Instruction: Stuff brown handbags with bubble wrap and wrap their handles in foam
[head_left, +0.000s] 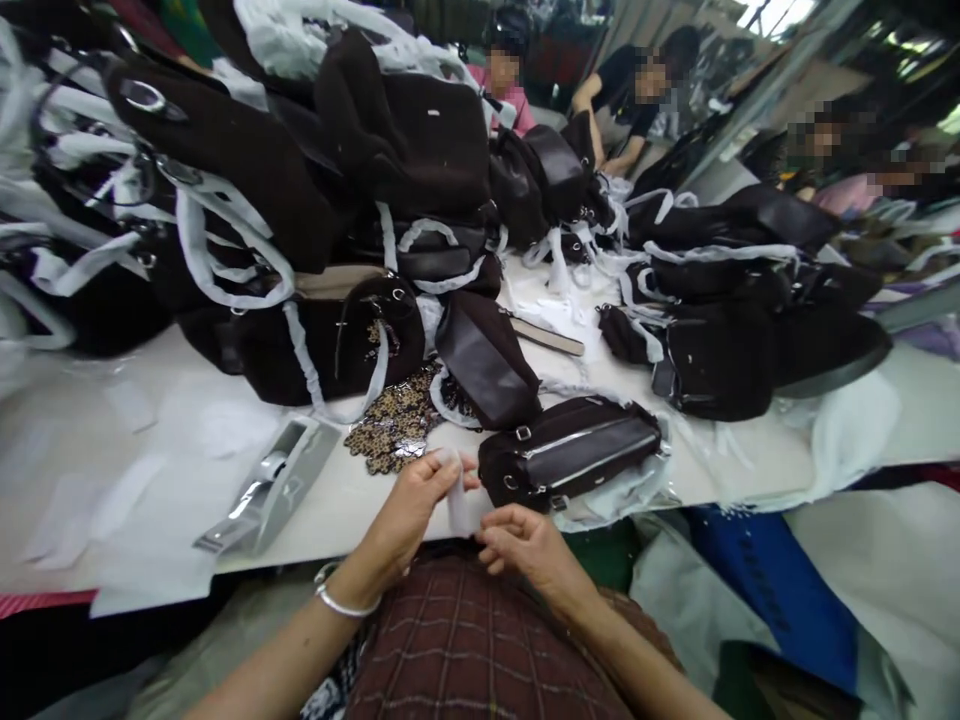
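Between my hands, at the table's front edge, is a small piece of thin white tissue paper [466, 512]. My left hand [424, 495] pinches its upper end between thumb and fingers. My right hand [525, 548] has curled fingers at the paper's lower right corner, closed on it. Just beyond my hands a dark brown handbag [585, 450] lies on its side, its zips and metal buckles showing. To the left of that bag, a pile of patterned gold-and-black tags [394, 425] spreads over the table.
A grey tape dispenser [274, 490] stands left of my hands. Loose white paper sheets [150, 500] cover the white table's left side. Dark bags with white-wrapped handles [330, 340] are heaped at the back left, more bags [712, 350] at right. Several people sit across the table.
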